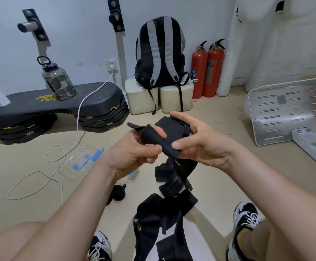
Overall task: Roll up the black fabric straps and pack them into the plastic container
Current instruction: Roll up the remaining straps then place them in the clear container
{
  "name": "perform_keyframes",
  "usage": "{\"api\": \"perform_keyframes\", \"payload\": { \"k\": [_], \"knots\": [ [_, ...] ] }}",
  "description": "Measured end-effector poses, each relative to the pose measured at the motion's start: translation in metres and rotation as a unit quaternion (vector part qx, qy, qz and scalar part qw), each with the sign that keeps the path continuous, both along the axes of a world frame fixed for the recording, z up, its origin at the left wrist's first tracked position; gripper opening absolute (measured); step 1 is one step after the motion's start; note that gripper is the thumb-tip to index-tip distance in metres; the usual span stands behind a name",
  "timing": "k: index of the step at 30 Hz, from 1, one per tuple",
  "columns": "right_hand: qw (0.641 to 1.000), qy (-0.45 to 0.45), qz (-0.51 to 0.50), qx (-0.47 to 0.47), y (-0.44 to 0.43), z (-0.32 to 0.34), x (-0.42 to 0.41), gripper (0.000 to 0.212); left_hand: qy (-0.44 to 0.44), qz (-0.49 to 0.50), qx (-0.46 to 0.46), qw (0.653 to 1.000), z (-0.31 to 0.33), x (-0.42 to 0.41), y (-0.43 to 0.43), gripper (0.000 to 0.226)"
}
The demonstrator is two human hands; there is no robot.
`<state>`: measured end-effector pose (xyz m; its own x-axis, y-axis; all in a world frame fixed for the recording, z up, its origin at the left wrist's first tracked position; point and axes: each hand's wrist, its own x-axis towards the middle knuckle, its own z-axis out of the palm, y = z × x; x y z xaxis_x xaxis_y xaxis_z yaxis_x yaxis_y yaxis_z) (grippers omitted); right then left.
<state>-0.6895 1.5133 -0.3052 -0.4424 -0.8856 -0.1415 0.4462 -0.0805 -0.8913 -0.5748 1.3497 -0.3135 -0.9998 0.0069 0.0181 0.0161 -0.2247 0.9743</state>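
Observation:
A black fabric strap (164, 136) is held up in front of me, partly rolled, its loose end hanging toward the floor. My left hand (134, 147) pinches the rolled part between thumb and fingers. My right hand (196, 140) grips the strap's other side, thumb on the lower edge. More black straps (161, 221) lie in a heap on the floor between my feet. A small rolled black strap (118, 193) lies on the floor to the left. The clear plastic container (81, 162) with blue clips lies on the floor, left of my hands.
A white cable (59, 157) loops across the floor beside the container. A black step platform (55, 110) with a water jug stands at the left. A backpack (161, 53) on cushions and two fire extinguishers (207, 70) stand by the wall. A metal plate (285, 112) lies at the right.

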Motion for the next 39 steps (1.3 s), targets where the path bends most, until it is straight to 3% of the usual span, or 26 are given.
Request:
{"api": "perform_keyframes", "payload": {
  "k": [4,8,14,18,23,27,30,39],
  "knots": [
    [0.999,0.035,-0.031,0.009,-0.005,-0.008,0.001,0.095,-0.012,0.135,-0.032,0.99,-0.008,-0.007,0.009,0.013],
    [0.992,0.094,-0.079,0.028,-0.009,-0.013,0.002,0.091,-0.019,0.217,-0.082,0.972,-0.012,-0.009,0.016,0.014],
    [0.989,0.096,-0.113,0.031,-0.011,-0.01,0.006,0.075,-0.023,0.3,-0.108,0.947,-0.01,-0.008,0.019,0.011],
    [0.986,0.121,-0.111,0.032,-0.011,-0.01,0.007,0.077,-0.003,0.307,-0.095,0.947,-0.006,-0.008,0.025,0.013],
    [0.985,0.133,-0.098,0.04,-0.012,-0.011,0.011,0.074,-0.007,0.323,-0.079,0.943,-0.01,-0.009,0.023,0.036],
    [0.992,0.094,-0.074,0.025,-0.007,-0.002,0.009,0.068,-0.01,0.151,-0.016,0.988,-0.007,-0.002,0.002,0.037],
    [0.998,0.046,-0.04,-0.003,0.0,0.006,0.005,0.07,0.023,0.044,0.015,0.999,-0.004,0.002,-0.01,0.044],
    [0.996,0.081,-0.011,0.025,0.001,-0.001,0.002,0.066,0.018,0.179,-0.038,0.983,-0.011,-0.006,0.007,0.025]
  ]
}}
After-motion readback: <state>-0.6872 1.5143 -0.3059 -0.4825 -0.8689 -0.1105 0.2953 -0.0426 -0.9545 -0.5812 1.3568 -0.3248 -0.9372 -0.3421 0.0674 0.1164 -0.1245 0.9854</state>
